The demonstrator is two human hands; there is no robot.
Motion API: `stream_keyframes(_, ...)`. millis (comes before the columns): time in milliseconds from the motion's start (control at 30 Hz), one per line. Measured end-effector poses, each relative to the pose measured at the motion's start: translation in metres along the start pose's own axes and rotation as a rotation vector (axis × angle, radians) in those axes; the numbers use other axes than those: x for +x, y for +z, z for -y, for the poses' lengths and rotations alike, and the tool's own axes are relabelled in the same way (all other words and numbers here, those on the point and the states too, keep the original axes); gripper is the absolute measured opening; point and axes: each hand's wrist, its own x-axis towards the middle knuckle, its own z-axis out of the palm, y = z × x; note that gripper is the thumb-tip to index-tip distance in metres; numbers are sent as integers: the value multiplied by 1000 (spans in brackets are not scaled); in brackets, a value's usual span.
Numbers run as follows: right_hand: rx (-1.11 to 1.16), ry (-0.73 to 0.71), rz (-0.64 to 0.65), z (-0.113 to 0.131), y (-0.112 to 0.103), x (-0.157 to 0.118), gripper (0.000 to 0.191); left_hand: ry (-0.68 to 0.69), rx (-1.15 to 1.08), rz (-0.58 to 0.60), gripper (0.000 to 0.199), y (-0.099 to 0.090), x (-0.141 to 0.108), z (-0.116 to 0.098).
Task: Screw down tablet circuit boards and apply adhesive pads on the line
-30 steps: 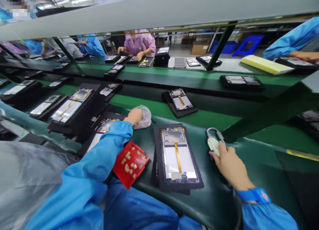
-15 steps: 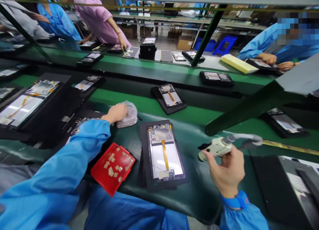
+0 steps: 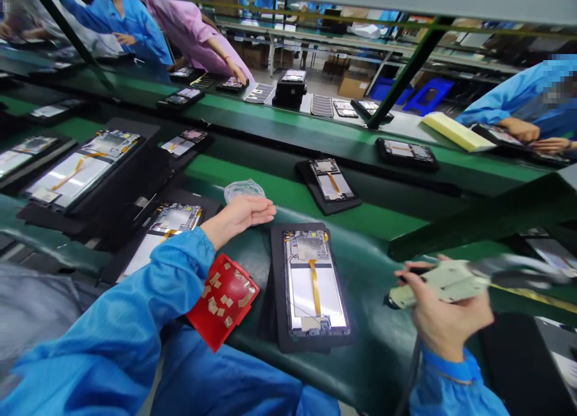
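Note:
In my right hand (image 3: 451, 320) is a pale green power screwdriver (image 3: 444, 282), its tip pointing left, with a blurred grey cord or hose at its rear. My left hand (image 3: 241, 216) hovers in front of a clear plastic tub (image 3: 244, 188), fingers pressed together; anything between them is hidden. Between my hands lies an opened tablet (image 3: 315, 284) on black foam, showing its circuit board, silver battery and orange ribbon cable. A red tray (image 3: 211, 326) with small tan pieces sits below my left wrist, partly covered by my sleeve.
Several opened tablets lie around, one beside my left forearm (image 3: 153, 241) and one farther ahead (image 3: 332, 180). A slanted green post (image 3: 478, 217) stands near my right hand. Co-workers in blue and pink (image 3: 193, 31) sit across the line. A yellow block (image 3: 457, 131) lies at the far right.
My left hand has come out of the clear tub and moved right, towards the tablet. My right hand has shifted right and wrapped around the screwdriver. The view has shifted slightly.

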Motion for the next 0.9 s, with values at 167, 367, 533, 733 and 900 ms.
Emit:
stream_keyframes(167,397,98,-20,39,1,44,34,-66,107,93,5,34,-18,18)
stream_keyframes(367,693,195,140,60,55,58,35,-55,238,184,10,78,-33,47)
stream_keyframes(533,781,23,313,80,119,34,40,209,577,247,13,85,-31,63)
stream_keyframes(733,798,60,348,75,147,26,39,443,926,271,13,70,-22,60)
stream_keyframes(900,795,88,351,75,156,29,42,515,1015,239,11,67,-15,54)
